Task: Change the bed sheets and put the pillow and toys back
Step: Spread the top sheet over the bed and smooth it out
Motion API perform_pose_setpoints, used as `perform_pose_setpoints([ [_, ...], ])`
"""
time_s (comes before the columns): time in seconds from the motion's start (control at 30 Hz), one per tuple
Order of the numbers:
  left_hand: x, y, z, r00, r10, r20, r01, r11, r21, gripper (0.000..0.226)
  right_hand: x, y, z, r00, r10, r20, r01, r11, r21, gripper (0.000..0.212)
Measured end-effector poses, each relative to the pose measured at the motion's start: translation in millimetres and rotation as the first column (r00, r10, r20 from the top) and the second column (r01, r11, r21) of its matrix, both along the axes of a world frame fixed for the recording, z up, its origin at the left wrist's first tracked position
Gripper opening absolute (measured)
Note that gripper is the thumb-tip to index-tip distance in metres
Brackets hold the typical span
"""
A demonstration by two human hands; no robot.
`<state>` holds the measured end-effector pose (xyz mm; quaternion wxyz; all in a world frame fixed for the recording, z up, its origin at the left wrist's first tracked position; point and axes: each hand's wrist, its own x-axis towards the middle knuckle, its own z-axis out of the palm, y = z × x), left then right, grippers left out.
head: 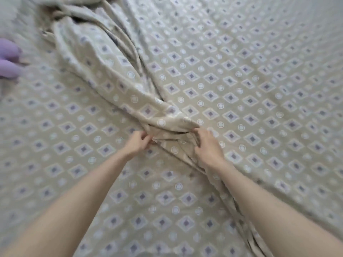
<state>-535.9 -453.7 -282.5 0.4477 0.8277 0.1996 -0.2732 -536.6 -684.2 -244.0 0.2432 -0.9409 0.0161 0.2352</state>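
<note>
purple toy (8,60) at far left edge, on the bed | left hand (138,141) fingers pinched on bunched sheet (115,84) mid-bed | right hand (207,145) fingers curled, gripping same fold | risk: uneven pull may twist the ridge further | surface: patterned bed cover (259,80), soft; room unseen

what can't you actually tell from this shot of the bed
Head view only:
- Purple soft object: cut off by the left edge and blurred, so what it is stays unclear.
- Beige diamond-patterned sheet: its edges run out of frame; what lies under it is covered.
- Bunched fold of the sheet: layers hide its inside.
- Left hand and right hand: fingers curl into the fold, fingertips hidden.
</note>
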Motion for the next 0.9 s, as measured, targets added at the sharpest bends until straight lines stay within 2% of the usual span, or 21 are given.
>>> perform_pose_setpoints([
  [0.17, -51.2, 38.2, 26.0, 0.994, 0.106, -0.017, -0.107, 0.993, -0.040, 0.031, -21.1, 28.8, 16.3, 0.996, 0.001, -0.091, 0.004, 0.998, 0.056, 0.053],
  [0.3, -54.9, 42.3, 44.4, 0.991, 0.133, 0.011, -0.132, 0.989, -0.071, 0.026, -33.8, 42.0, 30.1, 0.999, -0.034, -0.026, 0.035, 0.999, 0.016, 0.046],
  [0.47, -48.7, 39.5, 49.8, 0.956, 0.292, 0.010, -0.290, 0.953, -0.089, 0.020, -37.9, 47.3, 45.1, 0.991, -0.131, 0.007, 0.131, 0.991, -0.005, 0.046],
  [0.53, -47.5, 40.0, 51.2, 0.946, 0.320, 0.050, -0.317, 0.947, -0.062, 0.020, -40.1, 47.1, 46.8, 0.992, -0.117, 0.053, 0.119, 0.992, -0.039, 0.044],
  [0.63, -53.2, 53.7, 63.7, 0.923, 0.381, 0.054, -0.377, 0.924, -0.066, 0.026, -42.2, 46.6, 49.2, 0.998, -0.030, 0.064, 0.038, 0.991, -0.130, 0.039],
  [0.7, -63.1, 71.0, 71.5, 0.930, 0.368, 0.020, -0.364, 0.926, -0.101, 0.029, -44.8, 49.8, 52.1, 0.997, 0.069, 0.026, -0.064, 0.986, -0.157, 0.047],
  [0.8, -87.4, 98.2, 97.2, 0.957, 0.290, 0.006, -0.285, 0.942, -0.175, 0.032, -53.4, 71.1, 67.3, 0.952, 0.299, 0.067, -0.290, 0.950, -0.117, 0.046],
  [0.9, -110.9, 111.4, 127.2, 0.971, 0.232, 0.065, -0.208, 0.943, -0.260, 0.033, -73.4, 103.9, 83.1, 0.904, 0.426, -0.048, -0.423, 0.904, 0.064, 0.053],
])
